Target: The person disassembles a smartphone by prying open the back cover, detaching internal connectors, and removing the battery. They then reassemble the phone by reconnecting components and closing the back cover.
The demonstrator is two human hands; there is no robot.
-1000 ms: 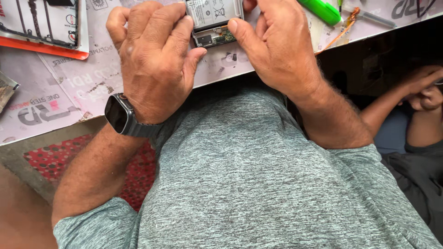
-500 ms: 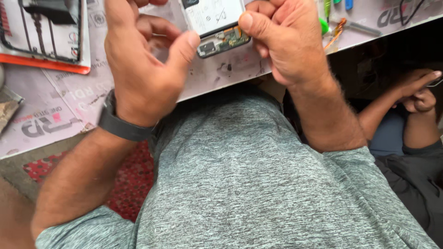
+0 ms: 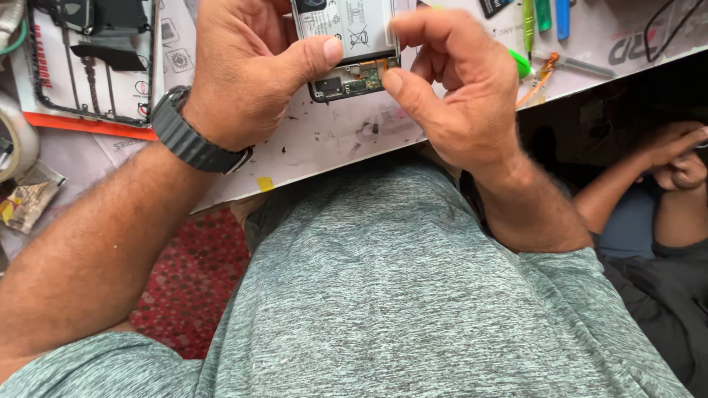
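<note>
An opened phone (image 3: 346, 44) with its back off lies on the white work mat (image 3: 324, 140), showing a pale battery and a small green circuit board at its lower end. My left hand (image 3: 243, 70), with a dark watch on the wrist, grips the phone's left side, thumb pressed on the lower edge of the battery. My right hand (image 3: 457, 88) pinches at the phone's lower right corner with thumb and forefinger, right by the circuit board.
A phone frame on an orange-edged tray (image 3: 88, 66) sits at the left, with a tape roll (image 3: 15, 140) beyond it. Green and blue tools (image 3: 542, 18) and a small screwdriver (image 3: 582, 66) lie at the upper right. Another person's arms (image 3: 664, 169) are at the right.
The view has shifted so the phone and both hands sit lower and nearer. My left thumb has moved onto the battery's lower edge. My right fingers now pinch at the lower right corner.
</note>
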